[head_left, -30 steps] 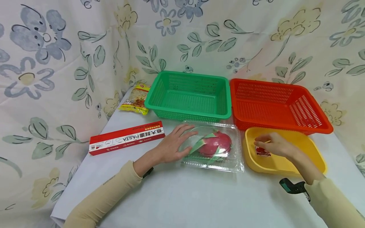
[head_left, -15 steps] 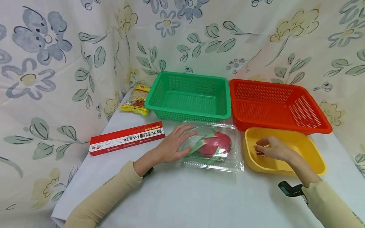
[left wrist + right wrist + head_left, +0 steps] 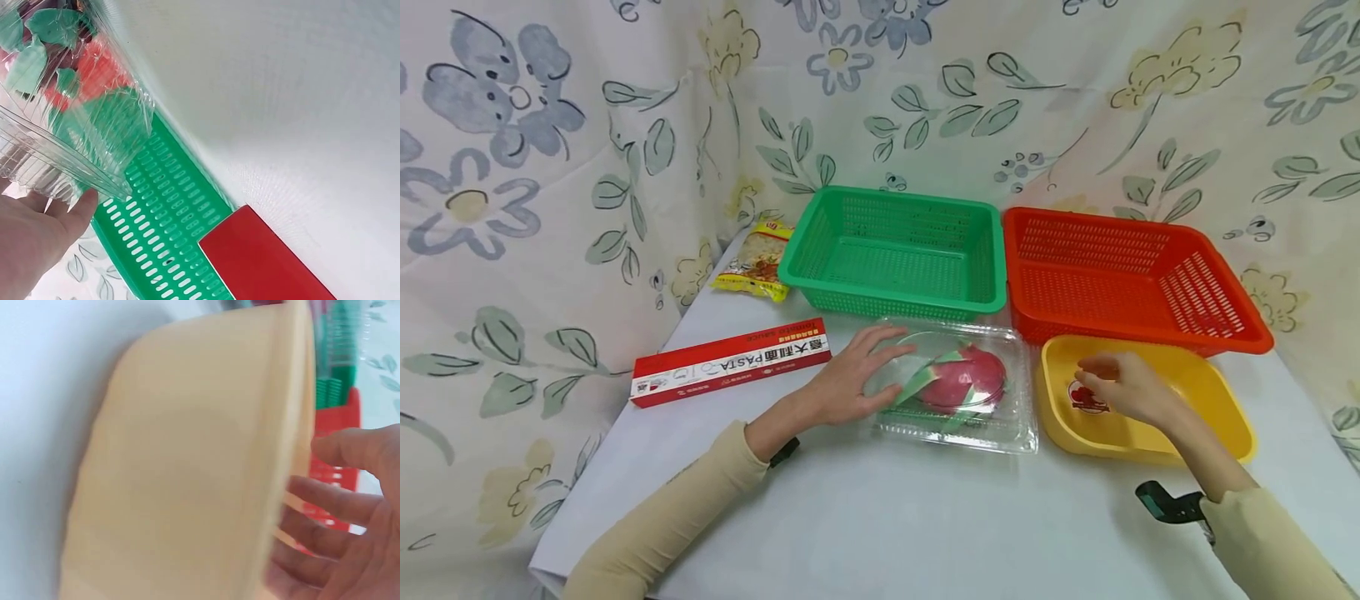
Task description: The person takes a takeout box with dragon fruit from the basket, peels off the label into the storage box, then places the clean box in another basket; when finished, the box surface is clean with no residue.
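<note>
Left hand [image 3: 847, 385] has fingers spread at the edge of the box [image 3: 951, 439], right hand [image 3: 1129, 387] fingers loosely bent over the tub [image 3: 1097, 445], nothing seen pinched; too hard a left-finger push could jam box against tub, just beyond it.

"PASTA" and Chinese characters on red box [image 3: 731, 363], "Tomato sauce" (probably)

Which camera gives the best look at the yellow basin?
The head view: it shows the yellow basin nearly whole, rim and inside, the right hand hiding only part. The right wrist view shows mainly its outer wall and rim, close and blurred; the left wrist view shows none of it.
</note>
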Action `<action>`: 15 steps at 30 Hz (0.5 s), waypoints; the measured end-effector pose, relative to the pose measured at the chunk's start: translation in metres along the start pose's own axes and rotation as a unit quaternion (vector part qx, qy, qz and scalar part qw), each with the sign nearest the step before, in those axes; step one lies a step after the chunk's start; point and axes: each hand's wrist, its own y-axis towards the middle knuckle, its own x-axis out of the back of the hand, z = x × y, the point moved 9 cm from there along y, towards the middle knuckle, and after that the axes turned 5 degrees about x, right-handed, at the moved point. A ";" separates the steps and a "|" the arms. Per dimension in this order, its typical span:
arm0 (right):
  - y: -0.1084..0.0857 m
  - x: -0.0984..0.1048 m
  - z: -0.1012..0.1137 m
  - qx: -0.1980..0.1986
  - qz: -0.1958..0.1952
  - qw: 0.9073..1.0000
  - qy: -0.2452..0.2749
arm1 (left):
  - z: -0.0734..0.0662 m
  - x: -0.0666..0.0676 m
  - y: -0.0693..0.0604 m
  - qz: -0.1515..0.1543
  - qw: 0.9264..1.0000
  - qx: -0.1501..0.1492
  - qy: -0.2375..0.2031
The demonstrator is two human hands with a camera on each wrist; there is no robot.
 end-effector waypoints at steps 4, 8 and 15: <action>-0.007 0.024 0.009 0.023 -0.075 0.997 -0.025 | 0.001 0.003 -0.002 -0.005 1.000 0.009 -0.012; -0.014 0.047 0.010 0.020 -0.151 0.987 -0.043 | 0.003 0.004 -0.003 -0.009 0.999 0.025 -0.018; -0.025 0.071 -0.006 -0.057 -0.242 0.963 -0.107 | 0.004 0.003 -0.001 -0.020 0.999 0.048 -0.014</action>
